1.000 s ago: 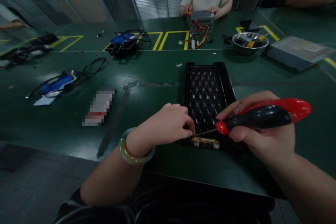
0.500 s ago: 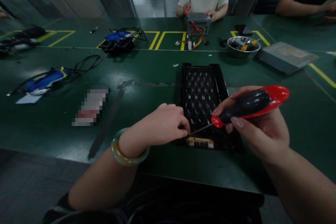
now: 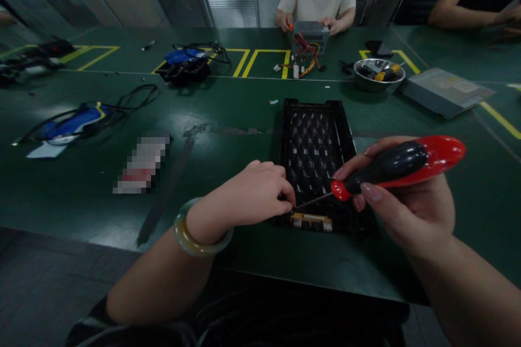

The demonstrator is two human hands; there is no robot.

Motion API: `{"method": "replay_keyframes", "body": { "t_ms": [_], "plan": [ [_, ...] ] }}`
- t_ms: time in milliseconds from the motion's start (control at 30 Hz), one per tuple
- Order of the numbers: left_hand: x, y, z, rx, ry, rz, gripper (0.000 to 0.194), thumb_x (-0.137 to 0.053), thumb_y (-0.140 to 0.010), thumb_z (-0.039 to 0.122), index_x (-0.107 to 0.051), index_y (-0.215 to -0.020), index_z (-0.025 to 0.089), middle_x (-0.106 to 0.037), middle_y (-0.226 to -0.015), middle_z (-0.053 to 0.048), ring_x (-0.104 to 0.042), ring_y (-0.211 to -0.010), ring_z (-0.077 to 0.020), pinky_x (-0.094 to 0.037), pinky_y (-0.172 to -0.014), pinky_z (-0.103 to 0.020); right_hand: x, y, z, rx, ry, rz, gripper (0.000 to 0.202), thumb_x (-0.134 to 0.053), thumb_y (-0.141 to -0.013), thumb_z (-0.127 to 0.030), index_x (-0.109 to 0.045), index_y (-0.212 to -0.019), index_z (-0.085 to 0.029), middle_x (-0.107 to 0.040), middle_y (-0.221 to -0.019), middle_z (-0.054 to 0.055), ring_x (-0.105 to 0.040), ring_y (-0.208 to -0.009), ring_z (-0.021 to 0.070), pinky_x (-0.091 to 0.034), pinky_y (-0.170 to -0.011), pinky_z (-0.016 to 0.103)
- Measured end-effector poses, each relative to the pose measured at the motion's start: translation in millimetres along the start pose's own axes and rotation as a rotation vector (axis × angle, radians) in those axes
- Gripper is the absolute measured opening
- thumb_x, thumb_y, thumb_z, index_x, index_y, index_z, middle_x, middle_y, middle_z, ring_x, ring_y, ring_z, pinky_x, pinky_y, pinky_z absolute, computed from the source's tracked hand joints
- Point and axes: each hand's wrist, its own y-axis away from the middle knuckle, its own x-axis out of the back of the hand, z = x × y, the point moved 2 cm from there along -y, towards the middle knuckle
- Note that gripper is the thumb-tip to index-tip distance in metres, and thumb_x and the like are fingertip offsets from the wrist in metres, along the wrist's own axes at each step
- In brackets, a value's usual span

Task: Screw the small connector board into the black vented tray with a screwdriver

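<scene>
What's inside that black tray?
A bumpy floor and, at the near end, a small brown board. The left hand hides some of the left edge, the right hand some of the right.

I see room to pass over the green table [image 3: 228, 152] between the pixelated flat object [image 3: 142, 165] and the black tray [image 3: 311, 146]. The left hand [image 3: 256, 192] blocks the tray's near left corner; the right hand [image 3: 423, 209] and its screwdriver [image 3: 401, 164] bar my near right. Beyond, the metal bowl [image 3: 378, 84] obstructs.

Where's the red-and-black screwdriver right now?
Head view, right of centre: the screwdriver is in the right hand, its shaft slanting over the near end of the black panel, tip by the left hand.
</scene>
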Motion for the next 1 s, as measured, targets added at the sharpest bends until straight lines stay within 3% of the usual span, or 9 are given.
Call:
{"method": "replay_keyframes", "body": {
  "t_ms": [500,767,1000],
  "plan": [
    [1.0,1.3,1.3,-0.005,0.028,0.026,0.016,-0.061,-0.087,0.032,-0.077,-0.09,0.033,-0.061,-0.091,-0.001,-0.055,-0.094,-0.0201,-0.032,-0.083,-0.035,2.3,0.7,-4.5,0.015,0.069,-0.09,0.037,-0.062,-0.087,-0.013,-0.048,-0.12,-0.024,-0.069,-0.1,0.005,-0.068,-0.08,0.016,-0.054,-0.058,0.026],
    [3.5,2.3,3.8,0.013,0.055,0.037,0.013,-0.064,-0.085,0.034,-0.077,-0.088,0.033,-0.061,-0.092,0.0,-0.054,-0.094,-0.0199,-0.033,-0.084,-0.034,1.1,0.6,-6.4,0.092,0.133,-0.143,0.042,-0.063,-0.087,-0.012,-0.044,-0.123,-0.024,-0.068,-0.103,0.007,-0.068,-0.088,0.0177,-0.059,-0.077,0.032],
    [5.5,3.7,4.6,0.009,0.088,0.047,0.014,-0.064,-0.084,0.037,-0.077,-0.087,0.033,-0.062,-0.088,0.0,-0.054,-0.093,-0.0202,-0.034,-0.083,-0.034,4.6,1.0,-2.3,0.103,0.214,-0.11,0.041,-0.073,-0.081,-0.02,-0.054,-0.117,-0.025,-0.066,-0.1,0.005,-0.067,-0.09,0.0203,-0.059,-0.077,0.034]
  ]
}}
